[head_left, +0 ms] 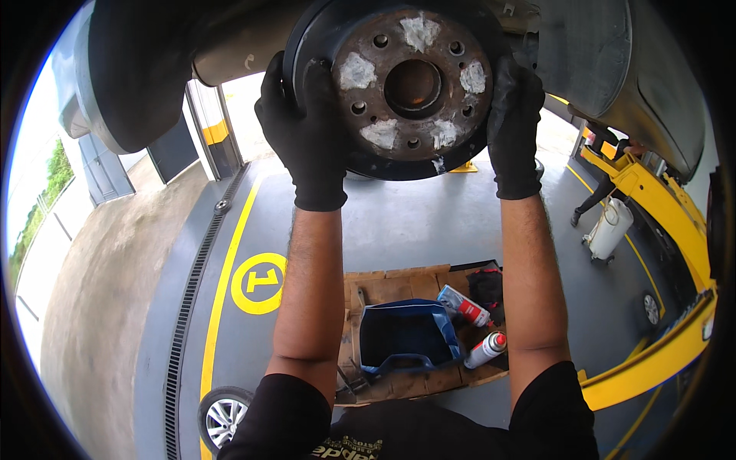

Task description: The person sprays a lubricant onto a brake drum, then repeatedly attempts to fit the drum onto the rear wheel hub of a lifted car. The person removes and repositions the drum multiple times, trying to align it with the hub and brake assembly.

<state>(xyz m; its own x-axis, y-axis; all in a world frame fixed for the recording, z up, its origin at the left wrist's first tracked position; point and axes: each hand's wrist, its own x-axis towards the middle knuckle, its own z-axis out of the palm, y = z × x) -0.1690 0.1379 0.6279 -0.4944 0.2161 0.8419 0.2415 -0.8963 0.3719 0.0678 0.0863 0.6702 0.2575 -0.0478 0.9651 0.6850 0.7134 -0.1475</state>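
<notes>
Both my arms reach up to a round brake disc (414,146) at the wheel hub of a raised car. Its rusty brown centre has a large middle hole, several smaller holes and patches of whitish paste; the outer ring is dark. In a black glove, my left hand (303,130) grips the disc's left edge, thumb on the face and fingers mostly behind it. My right hand (515,123), gloved the same way, is closed on the right edge. What lies behind the disc is hidden.
Below, a cardboard-topped surface (418,287) carries a blue bin (406,368), a spray can (486,349) and a red-and-white package (464,305). An alloy wheel (225,418) lies lower left. At right stand a yellow lift arm (652,192), a white tank (609,228) and another person (598,188).
</notes>
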